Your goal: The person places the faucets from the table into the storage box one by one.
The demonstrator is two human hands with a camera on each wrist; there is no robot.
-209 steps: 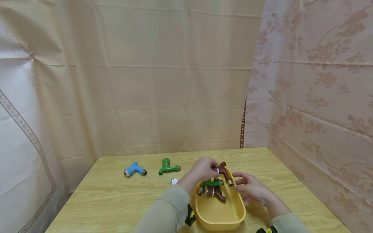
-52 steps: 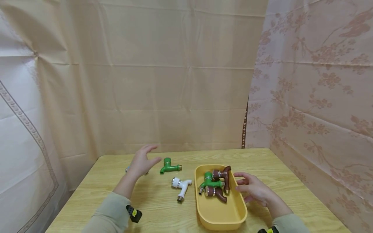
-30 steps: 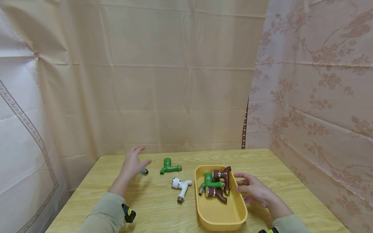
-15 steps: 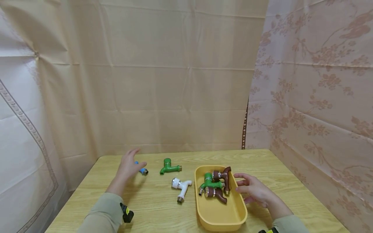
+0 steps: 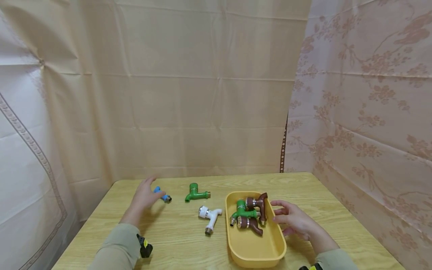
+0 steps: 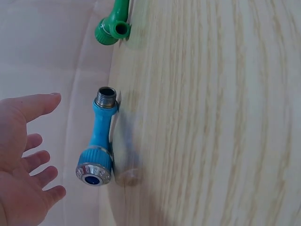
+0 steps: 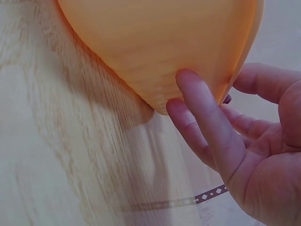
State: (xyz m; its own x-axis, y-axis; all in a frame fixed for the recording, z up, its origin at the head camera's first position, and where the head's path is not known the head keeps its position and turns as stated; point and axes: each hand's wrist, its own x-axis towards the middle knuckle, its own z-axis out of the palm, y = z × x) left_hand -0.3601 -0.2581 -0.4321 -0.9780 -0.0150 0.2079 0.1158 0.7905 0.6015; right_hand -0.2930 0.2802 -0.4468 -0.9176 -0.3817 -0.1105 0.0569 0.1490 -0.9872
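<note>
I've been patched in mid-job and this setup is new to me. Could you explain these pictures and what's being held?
There is no robot here, just a person's bare left hand and right hand. The wide picture comes from a head-worn camera looking forward and down; the two close ones come from a camera on each wrist. On the table lie a blue tap, a green tap and a white tap. The yellow tray contains two brown taps and another green tap. Nothing is gripped: the left hand is open beside the blue tap, while the right hand's fingers appear to touch the tray's side.
</note>
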